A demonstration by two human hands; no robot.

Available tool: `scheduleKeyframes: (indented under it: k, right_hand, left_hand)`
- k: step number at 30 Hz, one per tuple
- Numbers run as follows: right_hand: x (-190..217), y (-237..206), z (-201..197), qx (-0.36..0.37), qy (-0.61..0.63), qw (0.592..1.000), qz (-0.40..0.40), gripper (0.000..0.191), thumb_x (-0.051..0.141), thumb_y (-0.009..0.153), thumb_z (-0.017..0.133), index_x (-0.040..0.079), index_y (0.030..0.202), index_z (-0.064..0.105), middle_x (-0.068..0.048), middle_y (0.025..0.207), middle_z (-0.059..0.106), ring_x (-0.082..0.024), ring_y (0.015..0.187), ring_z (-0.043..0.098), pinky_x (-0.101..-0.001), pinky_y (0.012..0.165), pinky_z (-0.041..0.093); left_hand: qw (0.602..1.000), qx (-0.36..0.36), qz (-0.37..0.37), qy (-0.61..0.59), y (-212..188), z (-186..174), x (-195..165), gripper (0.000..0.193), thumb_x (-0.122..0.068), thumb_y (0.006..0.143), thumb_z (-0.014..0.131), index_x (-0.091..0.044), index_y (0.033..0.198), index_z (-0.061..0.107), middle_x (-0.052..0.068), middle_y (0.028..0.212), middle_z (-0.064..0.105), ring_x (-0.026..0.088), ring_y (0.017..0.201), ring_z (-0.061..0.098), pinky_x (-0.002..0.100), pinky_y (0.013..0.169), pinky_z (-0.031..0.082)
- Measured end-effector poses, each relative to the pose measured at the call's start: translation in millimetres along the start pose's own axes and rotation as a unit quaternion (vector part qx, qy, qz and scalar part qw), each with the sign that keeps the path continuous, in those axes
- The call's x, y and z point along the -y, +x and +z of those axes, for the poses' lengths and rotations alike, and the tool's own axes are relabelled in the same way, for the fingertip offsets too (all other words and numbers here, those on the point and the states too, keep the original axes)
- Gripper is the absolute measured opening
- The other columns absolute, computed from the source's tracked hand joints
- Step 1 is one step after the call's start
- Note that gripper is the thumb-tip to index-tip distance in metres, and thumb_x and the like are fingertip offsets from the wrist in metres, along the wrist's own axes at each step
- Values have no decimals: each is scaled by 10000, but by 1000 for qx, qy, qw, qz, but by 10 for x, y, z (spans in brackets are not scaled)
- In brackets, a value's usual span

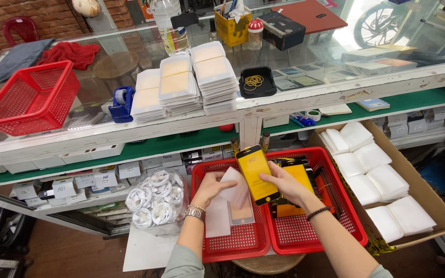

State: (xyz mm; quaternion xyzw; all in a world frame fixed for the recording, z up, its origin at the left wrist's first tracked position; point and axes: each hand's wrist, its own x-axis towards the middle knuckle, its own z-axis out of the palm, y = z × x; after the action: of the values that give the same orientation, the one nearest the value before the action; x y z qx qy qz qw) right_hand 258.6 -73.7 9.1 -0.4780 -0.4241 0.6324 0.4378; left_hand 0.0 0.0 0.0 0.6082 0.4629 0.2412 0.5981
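Note:
My left hand (211, 186), with a metal watch on the wrist, holds a white translucent sleeve (234, 193) over the left red basket (233, 246). My right hand (284, 184), a dark bead bracelet on its wrist, grips a yellow and black screen protector card (255, 172) that is upright and partly inside the sleeve. More yellow cards (295, 177) lie in the right red basket (318, 234). A sleeved card (242, 213) rests in the left basket.
A cardboard box (428, 198) of white sleeves stands at the right. A bag of white coiled cables (156, 198) lies at the left. On the glass counter sit stacks of sleeved cards (186, 85), an empty red basket (32, 98), a tape dispenser (122, 103) and a black tray of rubber bands (257, 82).

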Motion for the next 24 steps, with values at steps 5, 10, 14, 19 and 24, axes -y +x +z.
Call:
scheduleKeyframes:
  k: [5, 10, 14, 19, 24]
  right_hand:
    - [-2, 63, 182, -38, 79, 995, -38, 484, 139, 968, 622, 43, 1422, 483, -100, 1350, 651, -186, 1208, 628, -329, 1004, 512]
    - [320, 54, 155, -82, 66, 984, -146, 406, 93, 987, 612, 5, 1363, 488, -123, 1310, 645, -218, 1193, 637, -376, 1016, 537]
    - [676, 61, 161, -68, 205, 949, -230, 464, 63, 954, 616, 59, 1392, 461, -93, 1333, 630, -225, 1224, 626, -392, 1042, 528]
    - [761, 22, 297, -46, 188, 958, -211, 458, 55, 961, 623, 44, 1387, 457, -109, 1317, 631, -226, 1218, 626, -396, 1018, 530]
    - [701, -1, 294, -47, 188, 958, -209, 448, 51, 968, 620, 36, 1384, 457, -123, 1313, 631, -227, 1217, 627, -388, 1020, 532]
  left_hand:
    - [946, -16, -6, -322, -108, 24, -154, 342, -208, 827, 776, 5, 1092, 752, 77, 990, 789, 125, 850, 742, 270, 776, 581]
    - [967, -109, 99, -210, -244, 157, -176, 248, -168, 862, 818, 43, 982, 769, 73, 891, 785, 98, 748, 705, 232, 686, 552]
    - [984, -113, 132, -45, -397, 268, -318, 228, -183, 837, 831, 22, 922, 776, 50, 773, 775, 77, 648, 687, 236, 586, 531]
    - [981, -123, 134, 63, -538, 405, -598, 221, -195, 806, 844, -9, 916, 795, 51, 682, 746, 68, 585, 644, 243, 538, 492]
    - [980, -117, 153, 44, -555, 358, -586, 224, -184, 814, 839, 0, 932, 791, 57, 721, 763, 62, 610, 657, 229, 552, 505]
